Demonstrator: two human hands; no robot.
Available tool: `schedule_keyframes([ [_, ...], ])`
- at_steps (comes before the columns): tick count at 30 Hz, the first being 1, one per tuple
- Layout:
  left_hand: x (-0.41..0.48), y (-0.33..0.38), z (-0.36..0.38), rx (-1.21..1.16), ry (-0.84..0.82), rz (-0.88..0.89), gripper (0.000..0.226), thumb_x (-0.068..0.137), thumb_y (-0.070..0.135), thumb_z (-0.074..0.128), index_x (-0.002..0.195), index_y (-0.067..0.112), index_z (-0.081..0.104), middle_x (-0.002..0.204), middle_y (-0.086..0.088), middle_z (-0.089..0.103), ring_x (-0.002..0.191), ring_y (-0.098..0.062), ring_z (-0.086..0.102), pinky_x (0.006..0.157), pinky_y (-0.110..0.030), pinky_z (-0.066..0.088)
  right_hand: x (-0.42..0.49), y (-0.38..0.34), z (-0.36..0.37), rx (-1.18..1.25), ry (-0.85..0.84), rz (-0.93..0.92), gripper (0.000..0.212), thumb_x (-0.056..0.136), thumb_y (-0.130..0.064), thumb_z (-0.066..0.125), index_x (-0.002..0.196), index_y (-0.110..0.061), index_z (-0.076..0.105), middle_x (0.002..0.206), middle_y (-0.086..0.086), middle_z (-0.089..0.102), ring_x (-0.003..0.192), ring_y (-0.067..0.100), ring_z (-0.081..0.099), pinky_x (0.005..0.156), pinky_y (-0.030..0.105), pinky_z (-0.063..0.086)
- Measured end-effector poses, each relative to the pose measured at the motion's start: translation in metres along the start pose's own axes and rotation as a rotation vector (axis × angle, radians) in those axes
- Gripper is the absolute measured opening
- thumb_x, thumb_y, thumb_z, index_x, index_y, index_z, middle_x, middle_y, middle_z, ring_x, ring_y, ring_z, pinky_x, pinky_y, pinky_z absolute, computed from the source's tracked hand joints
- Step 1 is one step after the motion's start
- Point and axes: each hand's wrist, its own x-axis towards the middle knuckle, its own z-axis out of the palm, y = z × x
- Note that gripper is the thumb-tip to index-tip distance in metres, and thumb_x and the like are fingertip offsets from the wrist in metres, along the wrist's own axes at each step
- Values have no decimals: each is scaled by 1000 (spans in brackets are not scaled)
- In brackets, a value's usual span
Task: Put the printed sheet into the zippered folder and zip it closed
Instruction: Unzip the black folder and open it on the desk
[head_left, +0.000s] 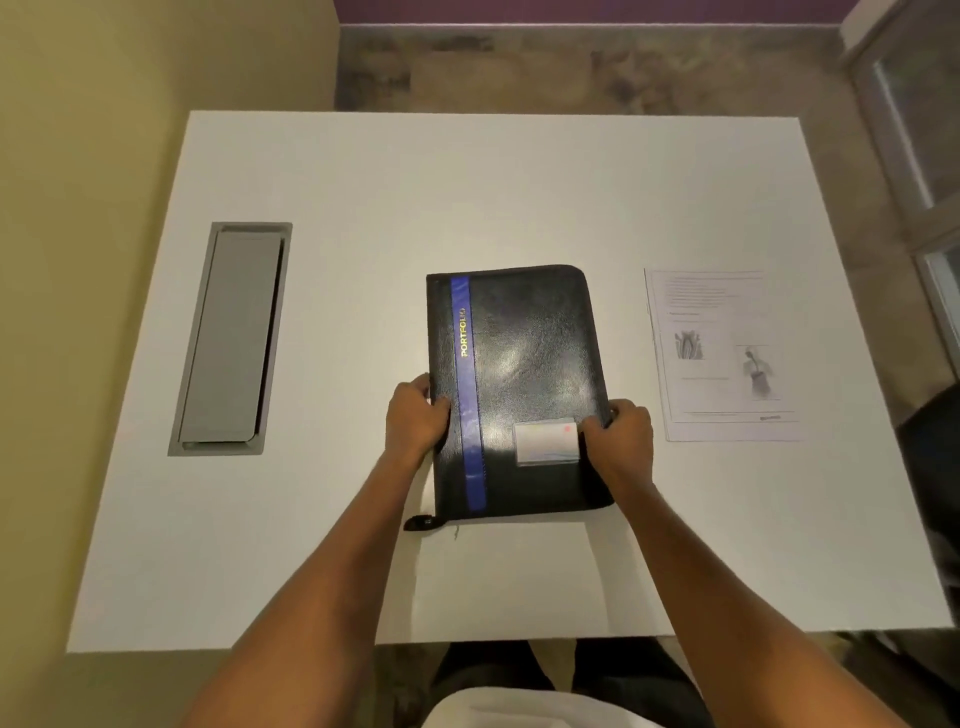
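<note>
A black zippered folder (524, 364) with a blue stripe and the word PORTFOLIO lies closed and flat at the middle of the white table (363, 208). My left hand (415, 415) grips its left edge, thumb on the cover. My right hand (621, 431) grips its right edge beside a clear card pocket (545, 441). The zipper pull (422, 523) sticks out at the folder's near left corner. The printed sheet (724, 358), with text and two small pictures, lies flat on the table to the right of the folder, apart from both hands.
A grey cable hatch (231, 340) is set into the table at the left. The table's near edge runs just in front of my lap. A dark object (935, 441) sits at the right edge of the view.
</note>
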Motion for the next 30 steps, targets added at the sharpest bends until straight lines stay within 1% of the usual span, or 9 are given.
schedule_keyframes([
  [2, -1, -4, -4, -49, -44, -52, 12, 88, 26, 65, 97, 27, 74, 95, -1, 75, 88, -30, 67, 79, -35, 54, -8, -9, -11, 19, 82, -14, 40, 87, -31, 64, 119, -7, 64, 111, 10, 63, 95, 27, 64, 80, 44, 58],
  [5, 1, -10, -17, -180, -132, -119, 14, 89, 36, 62, 83, 24, 66, 93, -8, 76, 95, -34, 73, 91, -50, 61, -24, -26, -24, 55, 160, -62, 26, 92, -29, 65, 113, -13, 61, 108, 6, 63, 94, 22, 64, 75, 35, 56],
  [8, -8, 3, -36, -291, -248, -164, 21, 103, 39, 59, 99, 24, 73, 107, -6, 77, 107, -31, 74, 89, -44, 61, -54, -48, -32, 133, 194, -177, 18, 93, -23, 68, 107, -23, 56, 104, 0, 62, 92, 22, 63, 73, 31, 57],
  [12, -28, 33, -65, -356, -285, -135, 29, 104, 56, 50, 107, 35, 69, 120, 10, 70, 110, -19, 69, 84, -49, 64, -104, -78, -25, 249, 277, -450, 27, 88, -10, 69, 107, -26, 60, 101, -3, 64, 84, 16, 63, 68, 32, 58],
  [17, -66, 70, -98, -505, -210, -105, 75, 90, 77, 50, 148, 30, 55, 143, 9, 60, 124, -19, 63, 77, -45, 66, -150, -113, -8, 300, 42, -664, 31, 94, -18, 59, 124, -18, 60, 113, 0, 64, 102, 18, 63, 81, 42, 60],
  [20, -89, 82, -108, -454, -126, -26, 57, 97, 65, 54, 145, 34, 56, 139, 13, 62, 121, -13, 64, 69, -29, 63, -166, -124, 4, 273, -102, -692, 41, 96, -27, 53, 136, -20, 54, 129, -3, 62, 116, 11, 60, 95, 38, 57],
  [24, -99, 80, -118, -299, 37, 77, 34, 100, 43, 65, 133, 36, 63, 124, 19, 64, 108, -10, 66, 77, -26, 58, -173, -126, 15, 229, -265, -804, 39, 101, -29, 50, 138, -19, 52, 133, -2, 62, 116, 10, 62, 99, 34, 55],
  [27, -99, 70, -127, -292, 144, 54, 29, 102, 29, 64, 131, 32, 66, 116, 16, 67, 97, -9, 68, 80, -33, 60, -155, -108, 21, 107, -188, -911, 40, 100, -19, 54, 139, -7, 57, 134, 8, 65, 121, 21, 63, 104, 34, 52],
  [30, -97, 54, -137, -219, 249, -9, 34, 106, 25, 58, 139, 22, 62, 118, 8, 63, 88, -7, 62, 84, -35, 56, -115, -74, 22, -48, -196, -725, 50, 98, -18, 57, 146, -11, 50, 147, 7, 55, 135, 24, 52, 115, 33, 41],
])
